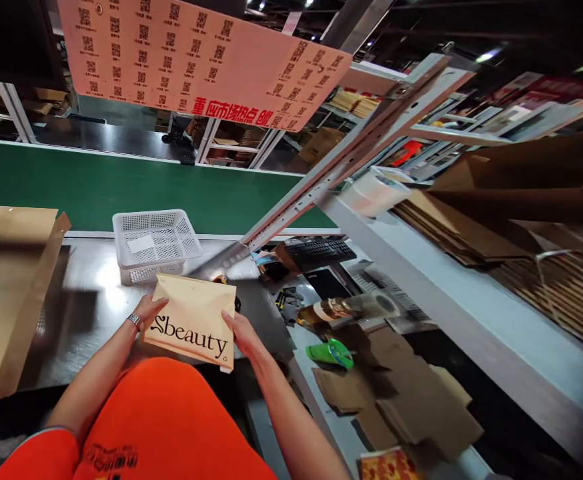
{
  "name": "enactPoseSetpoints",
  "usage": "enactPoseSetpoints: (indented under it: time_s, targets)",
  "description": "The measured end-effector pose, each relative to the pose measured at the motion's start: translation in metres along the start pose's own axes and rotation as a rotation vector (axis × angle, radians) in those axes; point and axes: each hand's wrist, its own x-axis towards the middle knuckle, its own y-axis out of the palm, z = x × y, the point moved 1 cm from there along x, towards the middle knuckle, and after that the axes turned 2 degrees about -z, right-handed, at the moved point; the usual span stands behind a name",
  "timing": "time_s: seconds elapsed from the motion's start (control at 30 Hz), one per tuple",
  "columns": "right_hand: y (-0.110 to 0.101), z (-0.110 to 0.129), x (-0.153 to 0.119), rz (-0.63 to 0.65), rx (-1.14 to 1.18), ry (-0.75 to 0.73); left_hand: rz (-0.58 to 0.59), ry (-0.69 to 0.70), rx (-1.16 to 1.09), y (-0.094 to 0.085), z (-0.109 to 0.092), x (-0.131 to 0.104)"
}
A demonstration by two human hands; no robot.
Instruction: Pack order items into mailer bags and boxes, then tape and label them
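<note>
**Cream Mailer Held Crosswise, White Basket Just Beyond**

A flat, cream-coloured rectangular mailer (pixel 191 303), printed with black "beauty" lettering, is held in front of the body by two bare hands. Its left short side is gripped by the left hand (pixel 152 312), above whose wrist a silver metal watch (pixel 134 320) is worn; its right short side is gripped by the right hand (pixel 241 333). Both thumbs are laid on the printed face, while the other fingers are mostly hidden from view.

The mailer's long axis is set roughly from left to right, across the line of the body, with the right end angled slightly nearer the wearer. The lettering is turned to be read from the wearer's side.

Beyond the mailer and somewhat to its left, a white perforated plastic basket (pixel 136 264) is set on a shiny metal worktop (pixel 86 267), with a white paper slip (pixel 141 244) seen inside. The basket is placed nearer the left hand than the right. Its near side is partly overlapped by the mailer's far left corner; whether the two are touching cannot be told. Farther off, the worktop is bordered by a long green surface (pixel 221 197).
</note>
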Motion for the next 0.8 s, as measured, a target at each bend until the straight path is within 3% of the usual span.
enactPoseSetpoints:
  time_s: [0.27, 0.47, 0.8]
  targets:
    - [0.006, -0.013, -0.012, 0.01, 0.079, 0.049, -0.06, -0.011, 0.044, 0.001, -0.008, -0.001]
    - [0.007, -0.015, -0.007, -0.003, 0.128, 0.053, -0.063, -0.105, 0.04, 0.003, -0.013, -0.002]
    - [0.024, -0.014, -0.001, 0.059, 0.209, 0.013, -0.255, -0.043, 0.096, 0.011, -0.012, 0.008]
